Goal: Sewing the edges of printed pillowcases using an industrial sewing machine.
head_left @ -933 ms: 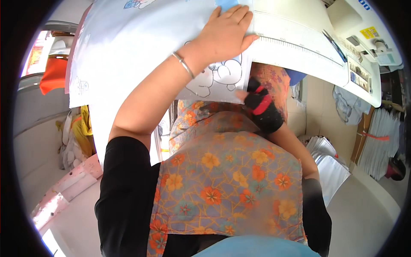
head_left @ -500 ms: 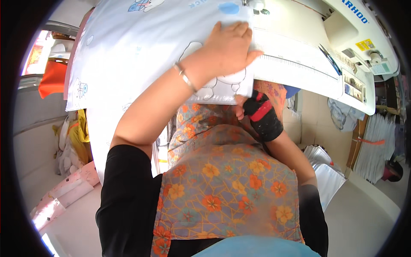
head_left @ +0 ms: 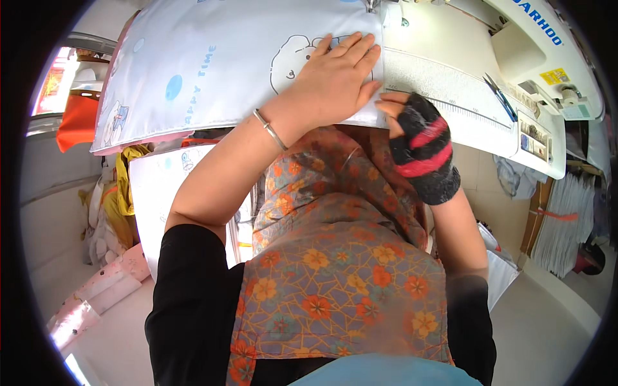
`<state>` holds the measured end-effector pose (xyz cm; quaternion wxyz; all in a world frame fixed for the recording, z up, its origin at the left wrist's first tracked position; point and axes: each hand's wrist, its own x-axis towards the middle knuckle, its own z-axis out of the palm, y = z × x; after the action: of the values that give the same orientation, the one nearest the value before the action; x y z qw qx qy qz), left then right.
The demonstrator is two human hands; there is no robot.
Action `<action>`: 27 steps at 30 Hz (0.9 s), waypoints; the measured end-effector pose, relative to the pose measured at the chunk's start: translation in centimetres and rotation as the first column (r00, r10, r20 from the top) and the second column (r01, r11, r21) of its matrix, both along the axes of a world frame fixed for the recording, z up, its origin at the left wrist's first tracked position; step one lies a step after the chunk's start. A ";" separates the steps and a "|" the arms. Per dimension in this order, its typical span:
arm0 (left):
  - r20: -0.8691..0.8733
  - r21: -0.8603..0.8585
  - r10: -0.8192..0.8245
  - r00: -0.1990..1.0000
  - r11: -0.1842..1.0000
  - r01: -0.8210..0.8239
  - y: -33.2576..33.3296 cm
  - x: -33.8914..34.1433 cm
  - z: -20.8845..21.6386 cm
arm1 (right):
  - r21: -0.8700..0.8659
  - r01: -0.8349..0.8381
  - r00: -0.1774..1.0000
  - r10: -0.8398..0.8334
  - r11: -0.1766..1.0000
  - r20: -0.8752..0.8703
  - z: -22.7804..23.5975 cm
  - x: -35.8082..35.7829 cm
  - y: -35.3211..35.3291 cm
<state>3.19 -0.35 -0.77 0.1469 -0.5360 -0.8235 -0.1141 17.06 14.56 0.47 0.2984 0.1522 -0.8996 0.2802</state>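
A pale blue-white fabric (head_left: 238, 83) with cartoon bear prints spreads over the sewing table, a pink layer showing along its near left edge. My left hand (head_left: 338, 80), with a silver bangle at its wrist, lies flat on it near the right edge, fingers apart, partly covering a printed bear. My right hand (head_left: 418, 145) wears a black fingerless glove with pinkish-red stripes. Its bent fingertips close on the fabric's right edge, beside my left thumb. The sewing machine's metal presser foot (head_left: 372, 6) shows at the top, beyond the fabric.
The white sewing machine (head_left: 531, 42) stands at upper right. A ruler scale (head_left: 444, 106) runs along the table; thread snips (head_left: 501, 100) and a small parts tray (head_left: 534, 138) lie there. Another printed piece (head_left: 161, 186) hangs at left. Stacked pale sheets (head_left: 563, 222) stand at right.
The fabric has shifted away from me, its near edge now further up. My right hand has risen from the near corner to the right edge. My left hand stays flat in nearly the same place.
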 end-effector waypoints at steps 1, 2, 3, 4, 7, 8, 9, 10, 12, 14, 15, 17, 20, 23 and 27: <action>0.012 0.006 -0.038 0.999 0.999 0.038 -0.2 0.2 0.1 | 0.002 0.000 1.000 0.000 1.000 0.002 -0.1 0.0 0.2; 0.014 0.008 -0.037 0.999 0.999 0.037 -0.5 0.6 0.2 | 0.077 -0.012 0.998 0.007 0.997 0.063 -0.3 0.0 0.3; 0.028 0.004 -0.057 0.998 0.998 0.057 -0.8 1.1 0.4 | 0.151 -0.028 0.992 0.009 0.988 0.124 -0.4 0.0 0.5; 0.042 -0.002 -0.072 0.996 0.997 0.072 -1.2 1.5 0.5 | 0.149 -0.034 0.992 0.016 0.988 0.125 -0.5 0.0 0.5; 0.053 0.053 -0.086 0.995 0.995 0.084 -1.4 1.6 0.6 | 0.159 -0.037 0.990 0.014 0.987 0.142 -0.5 -0.4 0.6; 0.055 0.053 -0.084 0.995 0.995 0.081 -1.4 1.5 0.7 | 0.168 -0.034 0.991 0.011 0.985 0.137 -0.4 -0.7 0.6; 0.024 0.067 -0.102 0.994 0.993 0.101 -1.4 1.2 0.7 | 0.176 -0.031 0.991 0.007 0.984 0.132 -0.3 -1.0 0.7; -0.007 0.079 -0.119 0.993 0.990 0.119 -1.3 0.9 0.6 | 0.176 -0.035 0.991 0.011 0.984 0.134 -0.3 -1.4 0.8; -0.036 0.123 -0.114 0.993 0.985 0.118 -1.2 0.6 0.4 | 0.171 -0.023 0.993 0.003 0.985 0.117 -0.4 -2.4 1.0; -0.066 0.168 -0.115 0.991 0.978 0.125 -0.9 0.1 0.4 | 0.180 -0.032 0.992 0.010 0.983 0.122 -0.7 -3.5 1.5; -0.019 0.183 -0.116 0.993 0.976 0.117 -0.7 -0.2 0.4 | 0.175 -0.014 0.993 -0.007 0.984 0.117 -0.7 -4.0 1.7; 0.029 0.197 -0.114 0.993 0.975 0.106 -0.4 -0.9 0.5 | 0.198 0.008 0.994 -0.029 0.980 0.104 -1.0 -5.1 2.1; -0.005 0.221 -0.117 0.993 0.968 0.115 0.0 -2.2 0.6 | 0.288 0.053 0.997 -0.069 0.956 0.043 -1.3 -6.7 2.7; 0.002 0.222 -0.127 0.992 0.967 0.124 0.5 -4.4 0.4 | 0.319 0.061 0.996 -0.077 0.946 0.036 -1.3 -8.3 3.3; -0.062 0.242 -0.107 0.992 0.963 0.119 1.7 -7.0 -0.2 | 0.371 0.093 0.993 -0.115 0.924 0.037 -1.5 -10.3 3.9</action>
<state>-3.80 1.39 -1.00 0.2250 -0.5624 -0.7673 -0.2104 6.76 18.48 -1.01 0.2526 0.1494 -0.9513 0.0945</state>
